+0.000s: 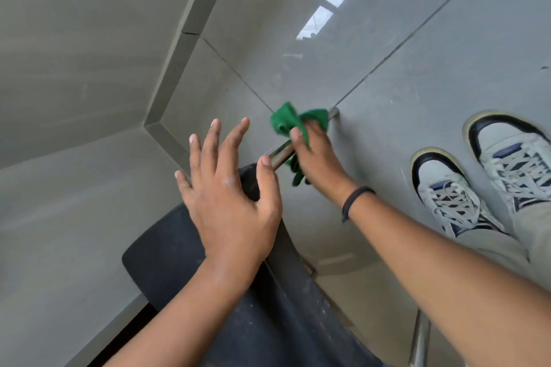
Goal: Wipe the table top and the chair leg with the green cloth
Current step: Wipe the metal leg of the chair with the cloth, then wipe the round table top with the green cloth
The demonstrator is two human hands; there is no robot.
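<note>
We looked down from above and saw our right hand (316, 155) closed around the green cloth (293, 124), its fingers (296, 135) pressing the cloth against the shiny metal chair leg (281, 155). The cloth was wrapped on the lower part of the leg, close to where the leg's foot met the grey tiled floor (417, 39). Our left hand (229, 188) was open above the black chair seat (167, 259), with its fingers (213, 140) spread apart and holding nothing; we could not tell if the palm touched the seat. A dark band (354, 198) sat on the right wrist. Two white and dark sneakers (483, 176) stood on the floor to the right of the leg.
</note>
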